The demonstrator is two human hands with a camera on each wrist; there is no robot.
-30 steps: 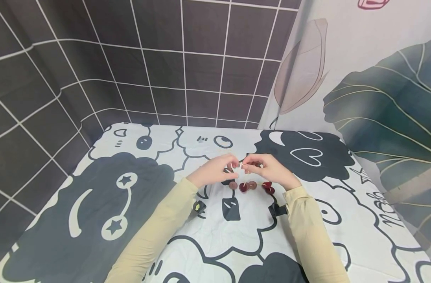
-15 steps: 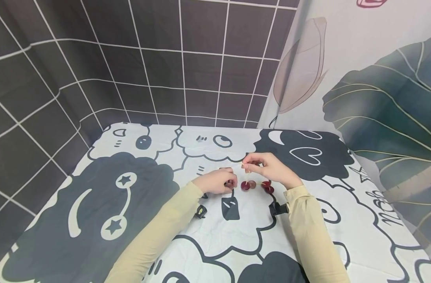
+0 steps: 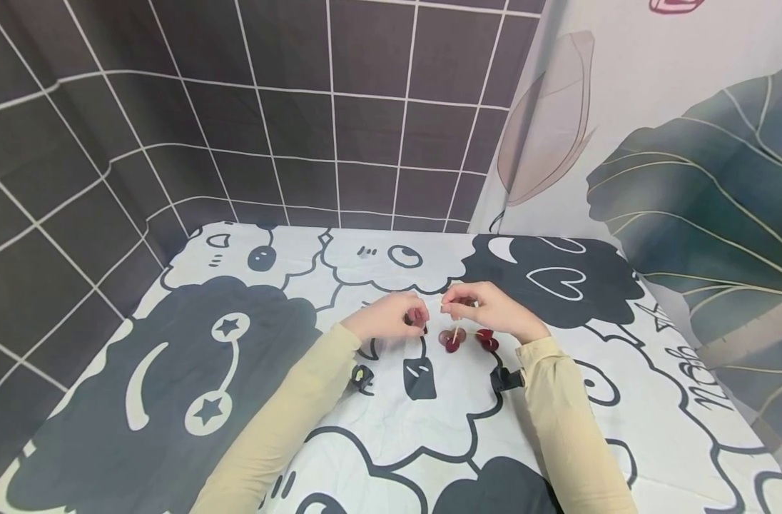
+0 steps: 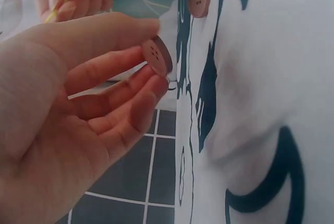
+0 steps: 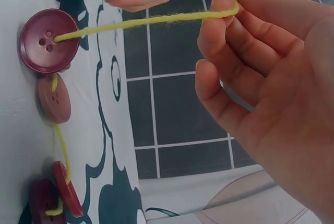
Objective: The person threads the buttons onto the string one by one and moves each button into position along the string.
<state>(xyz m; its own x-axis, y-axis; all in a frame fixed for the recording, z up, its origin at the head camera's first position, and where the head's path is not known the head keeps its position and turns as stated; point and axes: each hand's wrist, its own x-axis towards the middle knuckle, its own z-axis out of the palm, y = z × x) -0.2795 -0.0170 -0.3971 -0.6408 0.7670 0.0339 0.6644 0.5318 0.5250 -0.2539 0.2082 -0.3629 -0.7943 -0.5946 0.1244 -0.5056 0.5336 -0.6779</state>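
Counting buttons first: I see four dark red buttons (image 5: 48, 40) strung on the yellow yarn (image 5: 146, 20) in the right wrist view, lying on the sheep-print cloth (image 3: 429, 428), and a fifth loose button (image 4: 156, 55) over in the other hand. My left hand (image 3: 391, 318) has thumb and fingers curled in, pinching that single four-hole button on edge, just above the cloth. My right hand (image 3: 487, 310) pinches the free end of the yarn between thumb and forefinger, other fingers loosely bent, and the strand runs taut from there down into the nearest button's hole. Both hands sit close together but apart near the middle of the cloth. Dark tiled wall (image 3: 301, 107) behind, leaf-print curtain (image 3: 686, 178) to the right.
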